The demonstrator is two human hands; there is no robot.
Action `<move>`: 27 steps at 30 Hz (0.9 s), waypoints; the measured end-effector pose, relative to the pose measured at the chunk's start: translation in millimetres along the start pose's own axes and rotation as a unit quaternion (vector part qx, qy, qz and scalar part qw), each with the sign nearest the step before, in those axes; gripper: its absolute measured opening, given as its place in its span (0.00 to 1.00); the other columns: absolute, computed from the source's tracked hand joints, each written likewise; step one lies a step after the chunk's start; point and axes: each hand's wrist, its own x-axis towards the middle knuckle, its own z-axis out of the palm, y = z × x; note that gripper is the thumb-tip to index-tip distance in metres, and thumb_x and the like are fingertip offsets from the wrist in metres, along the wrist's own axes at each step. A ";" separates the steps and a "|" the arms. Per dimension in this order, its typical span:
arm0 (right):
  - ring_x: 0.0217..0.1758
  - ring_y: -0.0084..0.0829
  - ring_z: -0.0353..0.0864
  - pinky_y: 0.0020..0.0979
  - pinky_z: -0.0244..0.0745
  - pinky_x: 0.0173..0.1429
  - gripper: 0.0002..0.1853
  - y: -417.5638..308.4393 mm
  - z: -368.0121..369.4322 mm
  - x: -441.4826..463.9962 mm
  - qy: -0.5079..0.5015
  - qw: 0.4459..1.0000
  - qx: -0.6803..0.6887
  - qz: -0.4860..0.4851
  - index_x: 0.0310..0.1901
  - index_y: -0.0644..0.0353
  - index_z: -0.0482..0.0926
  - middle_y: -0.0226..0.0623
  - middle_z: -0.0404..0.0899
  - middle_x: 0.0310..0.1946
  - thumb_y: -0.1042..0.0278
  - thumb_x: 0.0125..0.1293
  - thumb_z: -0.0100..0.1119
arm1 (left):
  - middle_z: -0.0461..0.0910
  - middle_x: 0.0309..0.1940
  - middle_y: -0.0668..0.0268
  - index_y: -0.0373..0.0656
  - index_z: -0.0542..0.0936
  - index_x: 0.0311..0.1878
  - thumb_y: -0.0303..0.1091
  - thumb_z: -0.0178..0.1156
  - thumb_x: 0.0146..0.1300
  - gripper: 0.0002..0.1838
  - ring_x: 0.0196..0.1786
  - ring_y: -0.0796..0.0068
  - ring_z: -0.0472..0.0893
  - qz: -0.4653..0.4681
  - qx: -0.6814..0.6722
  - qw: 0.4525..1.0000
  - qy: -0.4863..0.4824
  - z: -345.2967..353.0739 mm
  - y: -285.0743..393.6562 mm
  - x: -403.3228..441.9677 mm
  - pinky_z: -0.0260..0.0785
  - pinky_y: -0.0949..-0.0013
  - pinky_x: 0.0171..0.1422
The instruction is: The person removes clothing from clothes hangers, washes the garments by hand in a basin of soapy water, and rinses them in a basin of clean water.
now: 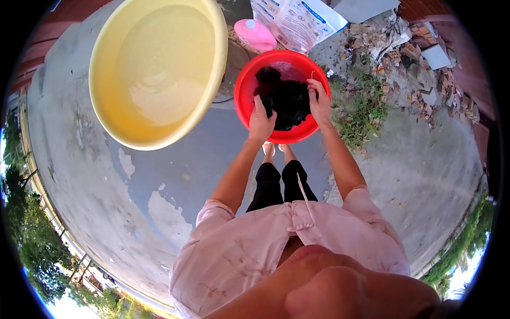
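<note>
A dark, wet-looking piece of cloth (291, 104) is bunched up over a round red basin (243, 119), part of it lower down inside. My left hand (262, 119) grips the cloth at its left edge, thumb on top and fingers curled behind it. At the opposite edge, my right hand (319, 102) holds the same cloth, its fingers bent around the fabric near the basin's right rim. Some pale pink, sudsy-looking liquid shows in the basin behind the cloth. How far the fingers reach under the fabric is hidden.
Left of the red basin stands a large yellow tub (95, 101) holding water. Behind the red basin lie a pink bottle (255, 34) and a printed white plastic bag (297, 21). Rubble (419, 69) and grass (364, 114) lie to the right on the concrete ground (143, 181).
</note>
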 end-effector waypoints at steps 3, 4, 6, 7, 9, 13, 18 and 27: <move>0.70 0.53 0.63 0.47 0.60 0.72 0.36 1.1 17.6 -17.5 -0.031 0.993 -0.115 -0.016 0.70 0.44 0.64 0.50 0.61 0.69 0.65 0.59 0.64 | 0.44 0.77 0.46 0.47 0.54 0.76 0.31 0.71 0.49 0.51 0.75 0.38 0.51 0.036 0.063 0.997 -0.005 4.0 -9.2 0.0 0.51 0.45 0.76; 0.73 0.57 0.57 0.50 0.55 0.75 0.42 4.7 25.3 -19.3 -0.050 0.989 -0.133 0.041 0.73 0.41 0.60 0.52 0.54 0.73 0.63 0.56 0.66 | 0.46 0.76 0.46 0.51 0.53 0.76 0.36 0.71 0.50 0.52 0.75 0.37 0.51 0.043 0.079 0.996 -0.025 10.2 -8.5 0.0 0.50 0.42 0.75; 0.73 0.65 0.54 0.56 0.58 0.72 0.46 8.7 48.0 -16.8 -0.095 0.970 -0.198 0.101 0.75 0.37 0.53 0.56 0.55 0.70 0.54 0.57 0.68 | 0.47 0.76 0.45 0.60 0.50 0.78 0.53 0.70 0.53 0.53 0.76 0.34 0.48 0.037 0.165 0.982 -0.085 56.0 -26.9 3.0 0.43 0.31 0.74; 0.72 0.67 0.54 0.60 0.59 0.71 0.47 12.3 73.0 -10.6 -0.128 0.941 -0.262 0.168 0.75 0.36 0.53 0.57 0.56 0.70 0.51 0.56 0.68 | 0.45 0.76 0.45 0.61 0.51 0.78 0.60 0.66 0.54 0.52 0.76 0.33 0.46 -0.001 0.248 0.957 -0.147 77.3 -36.1 11.5 0.41 0.28 0.73; 0.70 0.65 0.58 0.59 0.62 0.68 0.46 24.1 84.3 -5.4 -0.112 0.929 -0.311 0.167 0.74 0.37 0.54 0.57 0.60 0.67 0.48 0.56 0.68 | 0.48 0.76 0.46 0.61 0.49 0.78 0.62 0.66 0.53 0.53 0.76 0.35 0.49 -0.054 0.277 0.939 -0.199 78.2 -25.6 24.3 0.43 0.31 0.74; 0.59 0.50 0.76 0.46 0.72 0.63 0.32 99.5 103.9 34.1 -0.122 0.945 -0.266 0.147 0.61 0.53 0.74 0.52 0.78 0.54 0.51 0.56 0.67 | 0.71 0.65 0.51 0.47 0.68 0.69 0.61 0.62 0.57 0.41 0.70 0.51 0.68 -0.144 0.085 0.946 -0.277 125.0 -84.0 76.8 0.59 0.51 0.72; 0.45 0.27 0.82 0.31 0.77 0.50 0.17 45.6 81.8 49.9 -0.019 0.926 0.187 0.327 0.45 0.62 0.85 0.34 0.85 0.42 0.62 0.57 0.69 | 0.79 0.57 0.53 0.43 0.75 0.62 0.59 0.48 0.67 0.32 0.61 0.56 0.77 -0.283 -0.295 0.881 -0.239 95.2 -72.5 90.2 0.65 0.57 0.68; 0.33 0.47 0.71 0.39 0.71 0.54 0.22 -99.0 56.0 -13.3 -0.110 0.983 0.131 -0.071 0.28 0.67 0.77 0.46 0.69 0.24 0.53 0.69 0.60 | 0.82 0.46 0.59 0.45 0.77 0.56 0.62 0.44 0.68 0.31 0.48 0.58 0.81 0.026 -0.853 0.478 -0.209 83.7 -70.8 73.4 0.76 0.55 0.57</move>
